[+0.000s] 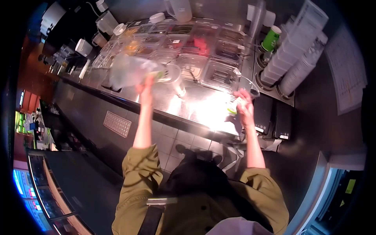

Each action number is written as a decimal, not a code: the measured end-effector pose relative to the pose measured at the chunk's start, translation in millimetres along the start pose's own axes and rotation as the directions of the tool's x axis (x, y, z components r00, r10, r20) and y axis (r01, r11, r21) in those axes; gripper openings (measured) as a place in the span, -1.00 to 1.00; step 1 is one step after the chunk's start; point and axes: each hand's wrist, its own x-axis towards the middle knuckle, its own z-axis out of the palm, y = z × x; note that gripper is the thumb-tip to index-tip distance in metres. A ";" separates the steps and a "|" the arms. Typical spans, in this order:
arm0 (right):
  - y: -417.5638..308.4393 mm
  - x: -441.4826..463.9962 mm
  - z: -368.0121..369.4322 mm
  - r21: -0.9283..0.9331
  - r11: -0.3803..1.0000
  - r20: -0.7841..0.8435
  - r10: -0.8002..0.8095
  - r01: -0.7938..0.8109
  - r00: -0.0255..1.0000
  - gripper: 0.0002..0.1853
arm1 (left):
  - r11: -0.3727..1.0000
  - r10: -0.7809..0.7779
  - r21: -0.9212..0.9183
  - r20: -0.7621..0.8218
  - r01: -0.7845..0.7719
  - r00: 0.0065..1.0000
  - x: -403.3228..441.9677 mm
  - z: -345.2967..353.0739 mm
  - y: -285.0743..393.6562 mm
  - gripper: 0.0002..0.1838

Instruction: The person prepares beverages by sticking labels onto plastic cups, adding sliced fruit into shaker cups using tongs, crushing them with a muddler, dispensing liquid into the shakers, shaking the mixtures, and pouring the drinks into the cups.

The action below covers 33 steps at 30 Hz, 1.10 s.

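Cup [179, 85], one, between two hands [145, 88] [244, 105]

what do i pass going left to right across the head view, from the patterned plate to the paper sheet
Patterned plate → left hand → clear cup → right hand → green cup → paper sheet.

Table [166, 102]: bare metal, smooth, glossy, glaring white under the light; ingredient bins [222, 74]: clear plastic, shiny lids; held vessel [129, 72]: see-through, plastic by its look, finish blurred; stacked tubs [282, 58]: translucent pale plastic, smooth; wall sheet [341, 72]: paper-like, pale; sleeves [141, 166]: olive cloth, matt, creased; floor plate [117, 124]: metal-looking, rough, patterned; floor tiles [182, 137]: smooth, dull grey
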 end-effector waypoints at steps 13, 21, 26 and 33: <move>73.0 69.6 280.2 0.451 0.850 0.331 0.125 -0.273 0.935 -0.40 | 0.861 -0.259 -0.482 -0.146 0.160 0.955 41.2 -66.7 -29.0 -0.24; 175.6 80.3 545.1 0.214 0.851 0.735 0.183 -0.480 0.653 0.01 | 0.808 0.013 -0.533 -0.412 -0.252 0.911 140.8 -336.1 18.2 -0.06; 289.5 113.2 724.7 0.174 0.766 0.876 0.166 -0.618 0.452 -0.06 | 0.848 0.106 -0.326 -0.668 -0.418 0.736 235.7 -492.8 -6.1 -0.09; 400.9 176.1 1015.5 -0.128 0.738 0.978 0.203 -0.662 0.037 -0.10 | 0.707 0.210 -0.162 -0.881 -0.688 0.423 398.3 -720.3 15.3 -0.16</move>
